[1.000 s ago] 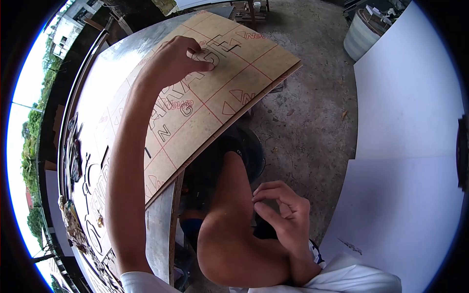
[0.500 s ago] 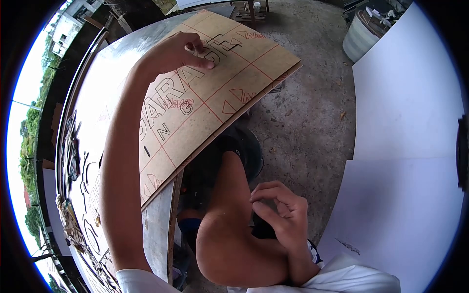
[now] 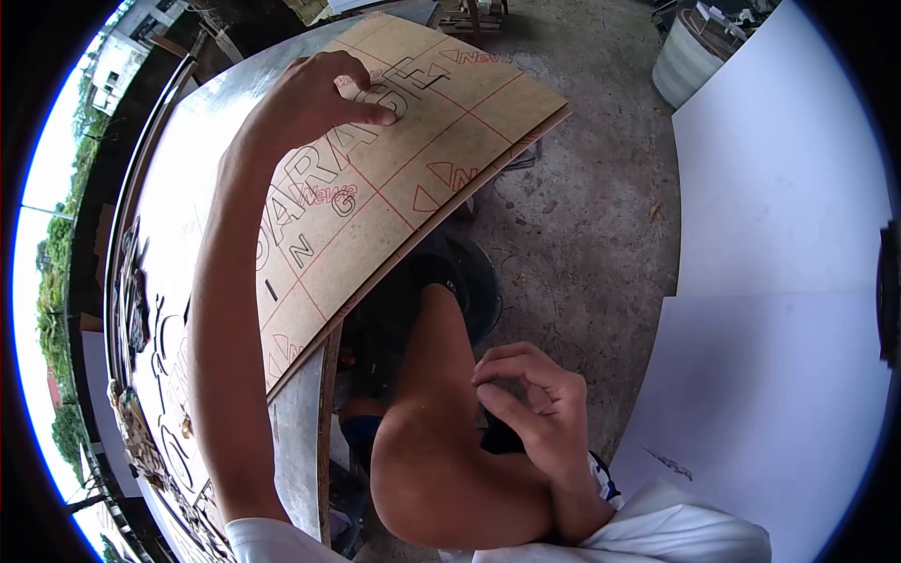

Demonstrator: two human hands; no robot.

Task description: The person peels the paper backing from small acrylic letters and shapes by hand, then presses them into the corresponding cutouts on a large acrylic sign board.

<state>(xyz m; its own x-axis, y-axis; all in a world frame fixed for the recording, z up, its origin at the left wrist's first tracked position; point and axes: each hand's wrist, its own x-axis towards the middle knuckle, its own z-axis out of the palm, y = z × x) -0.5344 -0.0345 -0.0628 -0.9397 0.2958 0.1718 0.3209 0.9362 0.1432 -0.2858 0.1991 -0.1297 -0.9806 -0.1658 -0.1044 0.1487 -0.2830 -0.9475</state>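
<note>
Brown paper-covered boards (image 3: 413, 178), marked with red lines and cut black letter outlines, lie on a table (image 3: 302, 441). My left hand (image 3: 328, 94) is over the lettering near the far end, thumb and forefinger apart; no object shows between them. The cut letters (image 3: 328, 169) run along the board beside it. My right hand (image 3: 535, 399) is raised near my bent knee, its fingers curled with the tips close to the thumb; whatever they may hold is too small to make out.
A round drum (image 3: 693, 61) with things on top stands at the back right. White panels (image 3: 770, 216) stand along the right side. Black cut pieces (image 3: 139, 291) lie at the left edge of the table. A dark round tub (image 3: 483, 291) is below the board.
The left hand has shifted slightly left over the letters, its fingers a little more spread. The view has moved slightly; the right hand keeps its pose.
</note>
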